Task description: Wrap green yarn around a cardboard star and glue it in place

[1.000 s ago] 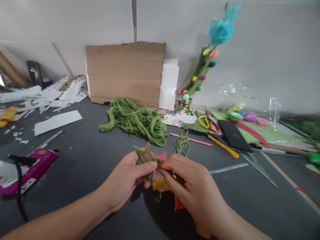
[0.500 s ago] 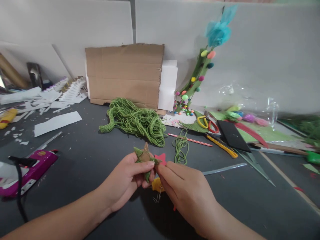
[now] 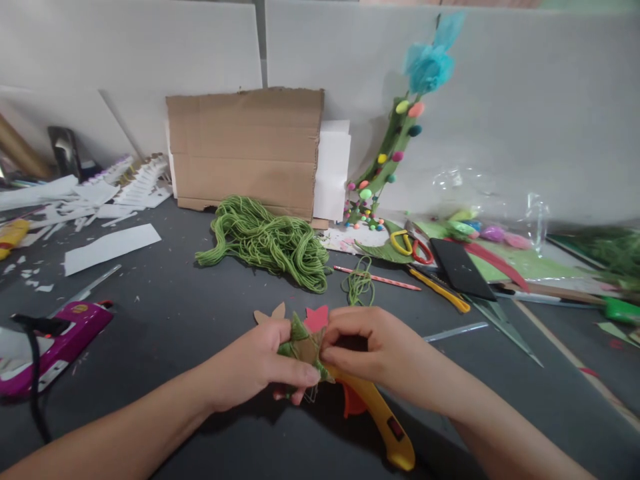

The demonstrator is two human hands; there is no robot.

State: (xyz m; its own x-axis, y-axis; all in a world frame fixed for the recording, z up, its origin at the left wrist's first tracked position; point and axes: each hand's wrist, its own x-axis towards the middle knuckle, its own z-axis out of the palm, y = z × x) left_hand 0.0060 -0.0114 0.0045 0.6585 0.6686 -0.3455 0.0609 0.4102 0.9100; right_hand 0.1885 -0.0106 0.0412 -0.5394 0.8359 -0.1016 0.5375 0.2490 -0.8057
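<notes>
Star (image 3: 306, 349), six o'clock in my view: gripped by my left hand (image 3: 253, 367); points wound green, brown middle bare; I judge it part-wrapped. Right hand (image 3: 390, 357): fingertips bunched at star's three o'clock; grip, I cannot tell. Yarn (image 3: 273, 245): star's eleven o'clock.

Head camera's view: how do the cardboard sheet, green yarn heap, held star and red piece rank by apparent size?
1. Cardboard sheet
2. Green yarn heap
Unsure: held star and red piece, both partly hidden.

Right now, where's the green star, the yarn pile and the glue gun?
Green star (image 3: 306, 351): head view, its brown middle.
Yarn pile (image 3: 273, 243): head view, middle strands.
Glue gun (image 3: 376, 407): head view, yellow casing.
</notes>
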